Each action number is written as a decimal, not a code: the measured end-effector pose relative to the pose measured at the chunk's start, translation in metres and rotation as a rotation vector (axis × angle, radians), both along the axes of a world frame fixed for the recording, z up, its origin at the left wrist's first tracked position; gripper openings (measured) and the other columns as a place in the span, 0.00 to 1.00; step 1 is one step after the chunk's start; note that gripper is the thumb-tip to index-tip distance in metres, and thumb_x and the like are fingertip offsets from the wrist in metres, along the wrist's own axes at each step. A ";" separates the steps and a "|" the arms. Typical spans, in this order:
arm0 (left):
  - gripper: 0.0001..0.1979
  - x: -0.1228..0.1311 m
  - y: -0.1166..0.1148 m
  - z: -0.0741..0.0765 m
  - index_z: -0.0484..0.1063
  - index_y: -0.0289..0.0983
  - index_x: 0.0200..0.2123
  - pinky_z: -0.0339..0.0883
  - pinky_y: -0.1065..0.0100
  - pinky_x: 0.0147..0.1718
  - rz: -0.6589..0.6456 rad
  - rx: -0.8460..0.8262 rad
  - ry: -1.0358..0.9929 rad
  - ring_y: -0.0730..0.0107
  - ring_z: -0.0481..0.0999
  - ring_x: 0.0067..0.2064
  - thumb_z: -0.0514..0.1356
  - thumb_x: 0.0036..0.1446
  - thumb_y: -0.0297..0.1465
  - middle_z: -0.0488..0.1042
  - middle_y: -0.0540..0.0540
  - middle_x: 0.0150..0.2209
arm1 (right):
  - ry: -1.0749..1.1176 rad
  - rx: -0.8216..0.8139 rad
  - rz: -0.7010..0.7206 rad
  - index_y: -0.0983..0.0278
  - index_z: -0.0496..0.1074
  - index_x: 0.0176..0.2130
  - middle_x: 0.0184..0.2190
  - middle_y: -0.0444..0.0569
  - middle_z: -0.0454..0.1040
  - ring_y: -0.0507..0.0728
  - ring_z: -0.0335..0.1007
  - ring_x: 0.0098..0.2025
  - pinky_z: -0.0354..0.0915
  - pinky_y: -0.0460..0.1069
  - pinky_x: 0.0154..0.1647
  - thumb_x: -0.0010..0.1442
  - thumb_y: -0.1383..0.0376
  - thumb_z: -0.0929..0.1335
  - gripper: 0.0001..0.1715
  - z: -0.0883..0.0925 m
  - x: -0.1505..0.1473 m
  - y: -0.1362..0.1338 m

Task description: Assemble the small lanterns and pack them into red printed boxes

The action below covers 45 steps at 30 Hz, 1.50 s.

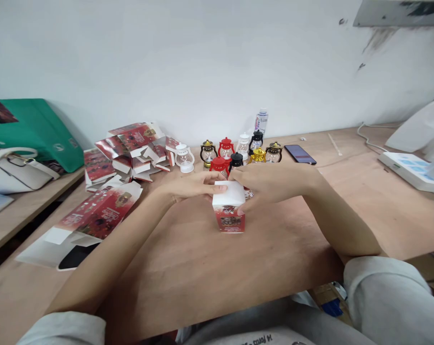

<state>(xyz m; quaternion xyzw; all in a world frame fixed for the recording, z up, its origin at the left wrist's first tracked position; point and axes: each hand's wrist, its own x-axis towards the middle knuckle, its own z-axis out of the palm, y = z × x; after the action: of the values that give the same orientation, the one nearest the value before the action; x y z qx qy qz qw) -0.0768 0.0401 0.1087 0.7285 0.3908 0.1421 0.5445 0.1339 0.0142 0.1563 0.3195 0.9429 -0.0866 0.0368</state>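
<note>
Carton, ctr of frame: small rectangular box, approx. upright, appears to stand on the tabletop. Plain white card top; front panel red w/ festive print, edges crisp.

L hand, ctr, just L of carton: fingers part-curled, thumb laid on the white top. Fingertips partly hidden; cannot tell if it has a firm hold. R hand, R of ctr: wrist bent, fingers part-closed about carton's upper R side, one fingertip on the front edge; remaining fingers hidden.

Table: smooth, matt, brownish-pink surface, lower ctr. Behind the hands, mid-frame: group of mini lanterns, glossy red, black, white, gold & bronze-look, rounded clear bodies, domed caps, side frames. Single white lantern slightly apart, L of the group. Clear bottle upright at rear; dark flat phone lying R of the lanterns.

L of ctr: heap of red-printed cartons, thin folded card, white flaps jutting at angles. Nearer, lower L: another printed carton, flaps open. Far L: white handbag, smooth finish, curved handle, in front of green bag.
</note>
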 end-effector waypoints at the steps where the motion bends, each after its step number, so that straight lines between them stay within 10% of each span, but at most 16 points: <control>1: 0.28 -0.002 0.001 0.001 0.66 0.37 0.49 0.67 0.64 0.46 -0.051 0.016 0.006 0.61 0.70 0.51 0.64 0.48 0.47 0.69 0.42 0.51 | 0.001 0.007 0.009 0.66 0.66 0.34 0.31 0.50 0.70 0.56 0.64 0.30 0.56 0.49 0.28 0.53 0.51 0.68 0.20 0.001 0.000 0.000; 8: 0.52 -0.017 -0.002 0.016 0.48 0.42 0.63 0.67 0.55 0.52 -0.207 0.060 0.014 0.49 0.66 0.59 0.71 0.38 0.39 0.62 0.37 0.60 | 0.395 -0.046 -0.074 0.65 0.66 0.44 0.38 0.50 0.71 0.56 0.67 0.35 0.61 0.50 0.32 0.52 0.54 0.69 0.24 0.013 0.019 0.024; 14: 0.34 -0.015 -0.010 0.027 0.61 0.41 0.54 0.71 0.55 0.48 0.288 0.295 -0.191 0.54 0.74 0.50 0.68 0.44 0.39 0.74 0.43 0.47 | 0.981 -0.273 -0.186 0.63 0.62 0.48 0.45 0.51 0.70 0.59 0.69 0.46 0.69 0.56 0.45 0.59 0.54 0.62 0.21 0.005 0.031 0.061; 22: 0.29 -0.018 -0.010 0.039 0.60 0.40 0.48 0.73 0.64 0.32 0.791 0.597 -0.229 0.61 0.77 0.40 0.66 0.43 0.39 0.75 0.44 0.41 | 0.809 -0.149 -0.244 0.63 0.54 0.59 0.57 0.59 0.61 0.65 0.66 0.52 0.65 0.62 0.53 0.55 0.56 0.69 0.37 -0.003 0.022 0.063; 39: 0.13 -0.001 -0.032 0.036 0.70 0.37 0.32 0.66 0.61 0.41 0.601 1.153 0.608 0.59 0.72 0.42 0.56 0.53 0.41 0.69 0.43 0.44 | 0.618 -0.096 0.092 0.62 0.60 0.56 0.52 0.53 0.70 0.58 0.72 0.46 0.68 0.55 0.48 0.59 0.60 0.65 0.26 -0.022 -0.025 0.031; 45: 0.15 0.007 -0.033 0.030 0.71 0.36 0.33 0.66 0.60 0.36 0.603 1.152 0.723 0.58 0.73 0.38 0.52 0.55 0.41 0.70 0.42 0.42 | 0.683 -0.155 -0.084 0.59 0.55 0.54 0.45 0.49 0.74 0.62 0.73 0.44 0.71 0.55 0.43 0.52 0.48 0.69 0.36 -0.039 -0.046 0.013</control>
<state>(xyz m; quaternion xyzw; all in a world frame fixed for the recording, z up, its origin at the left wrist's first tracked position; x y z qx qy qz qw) -0.0694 0.0068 0.1385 0.7612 0.5919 0.2192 -0.1489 0.0879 0.0273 0.1175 0.3068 0.8775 -0.2610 -0.2601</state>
